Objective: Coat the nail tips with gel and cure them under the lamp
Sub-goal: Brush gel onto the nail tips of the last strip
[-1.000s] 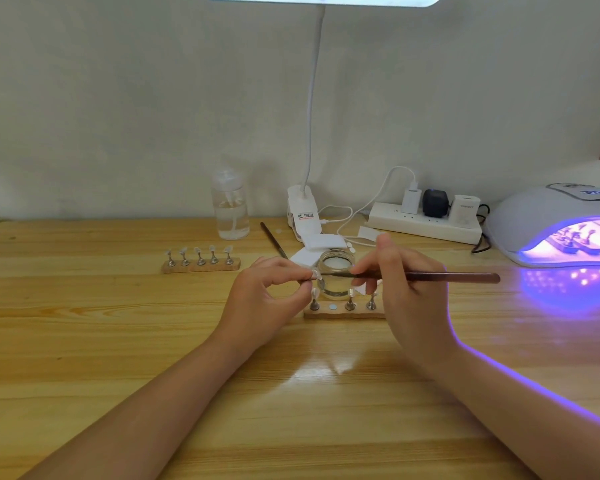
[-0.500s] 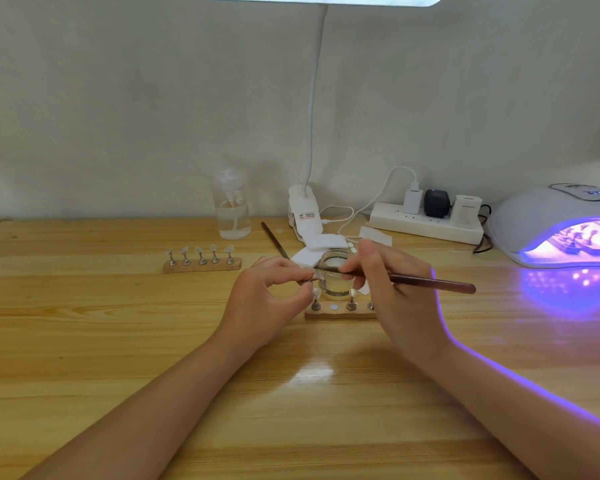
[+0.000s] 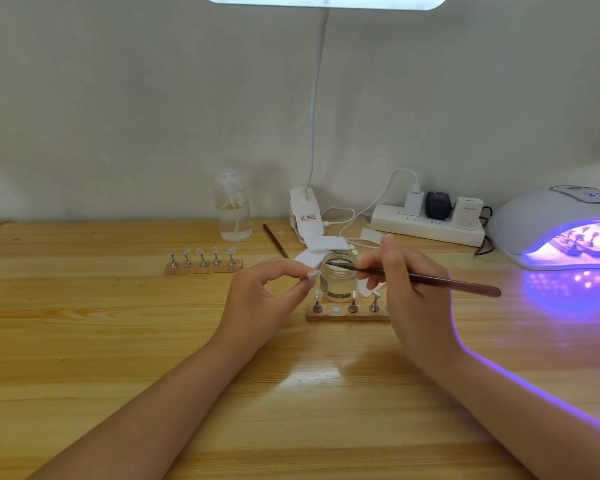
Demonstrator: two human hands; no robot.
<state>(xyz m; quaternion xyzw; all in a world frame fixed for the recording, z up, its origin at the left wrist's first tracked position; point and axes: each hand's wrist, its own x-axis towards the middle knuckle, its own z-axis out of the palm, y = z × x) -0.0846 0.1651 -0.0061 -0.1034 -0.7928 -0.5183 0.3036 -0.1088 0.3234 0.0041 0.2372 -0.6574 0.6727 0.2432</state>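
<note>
Clear spray bottle (image 3: 232, 209) at back w/ clip desk lamp (image 3: 305, 216); power strip (image 3: 426, 225) w/ 3 plugs, right of it.

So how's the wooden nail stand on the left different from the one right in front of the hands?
The left stand has all five holders in place, while the near stand shows an empty spot with a bare round disc. The left stand sits alone, apart from the hands; the near stand lies just in front of the glass jar, its right end hidden behind the right hand. Both are wooden strips carrying metal holders.
</note>
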